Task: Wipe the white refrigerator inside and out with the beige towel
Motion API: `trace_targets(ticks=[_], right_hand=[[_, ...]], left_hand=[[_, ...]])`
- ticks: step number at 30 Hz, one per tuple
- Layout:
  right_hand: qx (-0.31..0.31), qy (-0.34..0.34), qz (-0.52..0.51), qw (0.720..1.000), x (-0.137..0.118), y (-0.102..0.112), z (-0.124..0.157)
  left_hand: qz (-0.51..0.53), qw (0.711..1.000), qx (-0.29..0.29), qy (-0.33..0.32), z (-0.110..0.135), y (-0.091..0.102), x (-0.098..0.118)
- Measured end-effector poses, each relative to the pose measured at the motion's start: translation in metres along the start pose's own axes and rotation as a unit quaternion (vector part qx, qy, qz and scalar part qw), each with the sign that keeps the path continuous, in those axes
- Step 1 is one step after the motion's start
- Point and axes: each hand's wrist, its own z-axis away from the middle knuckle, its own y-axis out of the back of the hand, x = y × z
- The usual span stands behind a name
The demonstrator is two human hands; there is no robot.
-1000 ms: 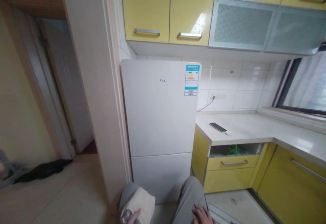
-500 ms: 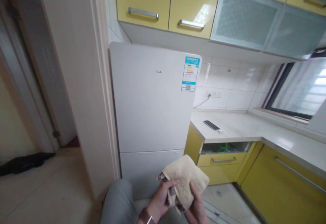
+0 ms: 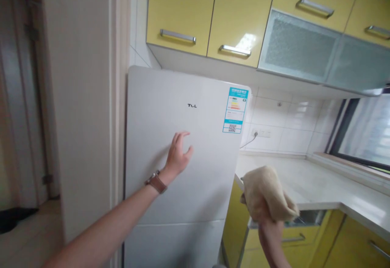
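Note:
My left hand (image 3: 179, 154), with a brown-strapped watch (image 3: 157, 181) at the wrist, reaches out in front of the upper door of a white fridge (image 3: 158, 113). Its fingers are apart and curved, holding nothing; I cannot tell whether they touch the door. On the right, my right hand (image 3: 269, 225) is closed on a folded beige cloth (image 3: 263, 191), raised in front of the counter's near corner. Most of the right fingers are hidden by the cloth. Blue and white, an energy label (image 3: 234, 109) sticks to the door's upper right.
Yellow wall cabinets (image 3: 179, 12) hang above the fridge. A white countertop (image 3: 329, 182) runs rightward over yellow drawers, below a window (image 3: 365, 134). A plug (image 3: 256, 134) sits in the wall socket. Left of the fridge stands a pale door frame (image 3: 85, 117).
My left hand has let go of the cloth and moved up and left before the fridge door. My right hand has carried the cloth up and right. The view has tilted upward.

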Motion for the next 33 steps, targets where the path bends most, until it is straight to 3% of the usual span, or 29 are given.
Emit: trace_targets(ticks=[2,5,8,12,14,17,21,24,27,33], right_hand=[[-0.02,0.186,0.116,0.975,-0.003,-0.041,-0.021],[-0.103,0.424,0.226,0.871,0.001,-0.104,-0.044],[-0.137,0.511,0.352,0.772,0.013,-0.148,-0.056],[-0.123,0.547,0.452,0.694,0.011,-0.169,-0.076],[-0.114,0.56,0.469,0.673,-0.013,-0.175,-0.094],[-0.075,0.56,0.49,0.664,-0.078,-0.195,-0.126],[-0.024,0.575,0.479,0.662,-0.186,-0.247,-0.166],[-0.015,0.576,0.452,0.68,-0.248,-0.286,-0.186],[-0.011,0.562,0.454,0.691,-0.277,-0.309,-0.195],[0.023,0.555,0.5,0.664,-0.279,-0.313,-0.192]], left_hand=[[-0.098,0.989,0.027,-0.112,-0.072,0.017,0.002],[-0.23,0.955,0.018,-0.187,-0.161,0.036,0.008],[-0.316,0.931,-0.005,-0.182,-0.224,0.052,0.011],[-0.394,0.911,-0.063,-0.101,-0.274,0.071,0.009],[-0.415,0.904,-0.072,-0.067,-0.29,0.077,0.008],[-0.425,0.899,-0.082,-0.062,-0.302,0.079,0.006],[-0.411,0.906,-0.087,-0.047,-0.299,0.076,0.004],[-0.371,0.925,-0.079,-0.03,-0.294,0.075,0.002],[-0.337,0.939,-0.066,-0.03,-0.292,0.075,-0.001],[-0.332,0.938,-0.024,-0.1,-0.287,0.077,0.003]])
